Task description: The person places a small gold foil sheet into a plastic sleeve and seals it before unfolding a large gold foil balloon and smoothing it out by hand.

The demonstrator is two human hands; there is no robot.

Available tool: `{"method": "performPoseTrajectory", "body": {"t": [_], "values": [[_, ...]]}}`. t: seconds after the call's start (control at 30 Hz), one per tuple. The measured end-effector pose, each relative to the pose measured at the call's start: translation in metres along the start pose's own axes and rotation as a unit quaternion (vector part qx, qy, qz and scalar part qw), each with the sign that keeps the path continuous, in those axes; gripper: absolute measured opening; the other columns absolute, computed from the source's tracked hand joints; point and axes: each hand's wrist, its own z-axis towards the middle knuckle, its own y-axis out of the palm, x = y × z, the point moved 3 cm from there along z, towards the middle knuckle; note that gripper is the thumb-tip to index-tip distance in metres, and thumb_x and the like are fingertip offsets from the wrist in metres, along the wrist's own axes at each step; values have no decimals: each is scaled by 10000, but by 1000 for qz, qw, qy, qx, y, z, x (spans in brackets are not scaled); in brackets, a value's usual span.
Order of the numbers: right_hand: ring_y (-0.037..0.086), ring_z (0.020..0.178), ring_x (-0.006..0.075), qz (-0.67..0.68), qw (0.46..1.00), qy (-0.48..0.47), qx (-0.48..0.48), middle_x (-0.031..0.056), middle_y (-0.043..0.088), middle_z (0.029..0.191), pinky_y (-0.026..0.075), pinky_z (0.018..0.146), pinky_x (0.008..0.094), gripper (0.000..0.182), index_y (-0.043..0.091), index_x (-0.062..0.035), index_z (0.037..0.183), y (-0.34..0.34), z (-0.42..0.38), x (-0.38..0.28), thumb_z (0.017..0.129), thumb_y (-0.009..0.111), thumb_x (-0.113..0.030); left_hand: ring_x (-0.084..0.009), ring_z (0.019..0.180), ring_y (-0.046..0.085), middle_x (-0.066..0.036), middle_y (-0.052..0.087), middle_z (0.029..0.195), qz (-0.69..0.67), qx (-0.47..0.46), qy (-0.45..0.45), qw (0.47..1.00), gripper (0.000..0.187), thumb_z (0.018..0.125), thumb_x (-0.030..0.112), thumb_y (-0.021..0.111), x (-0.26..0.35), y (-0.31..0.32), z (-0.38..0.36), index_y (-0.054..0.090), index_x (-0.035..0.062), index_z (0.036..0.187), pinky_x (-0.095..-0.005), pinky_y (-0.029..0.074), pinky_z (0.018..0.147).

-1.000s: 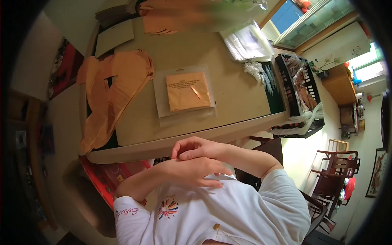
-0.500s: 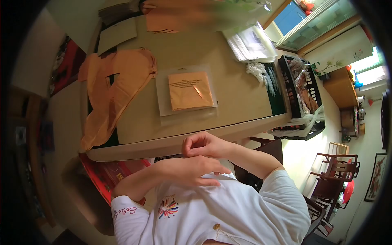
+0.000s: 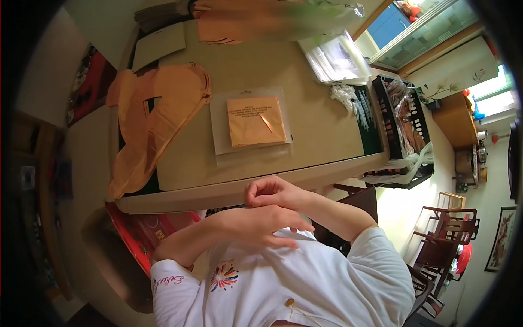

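Above my lap, at the near table edge, my forearms cross at the wrists. My left hand (image 3: 272,223) lies over my right wrist area, its fingers stretched toward the right and holding nothing. Just beyond it, my right hand (image 3: 273,193) has its fingers curled in toward the thumb, with nothing visible in them. In front of both hands, a folded orange foil packet (image 3: 255,122) lies flat in a clear plastic bag (image 3: 220,136) with dark printed text. To its left spreads a flat, orange, uninflated foil balloon (image 3: 155,120). Neither hand touches these.
At the table's (image 3: 327,141) far side lie more orange foil sheets (image 3: 229,24) and a grey card (image 3: 160,46). Clear plastic bags (image 3: 338,57), white ribbon (image 3: 343,95) and thin straws (image 3: 362,109) sit at right. A black crate (image 3: 388,114) stands beyond; a red bag (image 3: 133,234) is lower left.
The view has shifted very slightly. My left hand's fingers have moved a little to the right; my right hand keeps its curled pose, and the things on the table stay put.
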Motion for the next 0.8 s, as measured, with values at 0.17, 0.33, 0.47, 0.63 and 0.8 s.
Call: {"method": "performPoseTrajectory", "body": {"t": [0.17,0.33,0.47,0.63,0.8], "values": [[599,852,103,-16,1000,-8,6,32,649,912,494,765,259,91,634,-5,929,7,-1,-9,941,602,-89,-204,1077,572,-105,621,1129,-5,2,0,1000,433,922,223,626,-1,0,0,546,83,1324,-319,441,975],[586,913,138,19,1000,2,10,64,627,990,483,828,284,111,627,-6,940,-2,-4,-8,945,590,-111,-196,1065,584,-103,626,1136,-46,12,4,999,428,910,193,645,4,-10,-6,558,66,1309,-315,457,959],[601,888,107,-5,1000,-10,8,40,643,965,498,787,259,143,622,-15,962,9,4,-9,970,566,-146,-186,1057,598,-103,638,1123,-20,10,-4,1000,433,898,156,661,6,-7,1,555,27,1298,-303,470,949],[591,918,103,12,999,34,30,38,635,965,490,821,271,141,604,-21,992,-4,-12,-10,968,569,-156,-183,1061,606,-107,644,1118,-66,50,32,996,429,888,146,673,-3,-14,-11,562,1,1276,-301,473,954],[586,885,96,30,997,54,48,28,622,982,490,785,254,182,590,-37,1006,11,-5,-18,978,554,-213,-186,1055,610,-110,649,1120,-71,42,48,995,430,882,151,680,4,-14,1,568,0,1268,-304,478,949]]}}
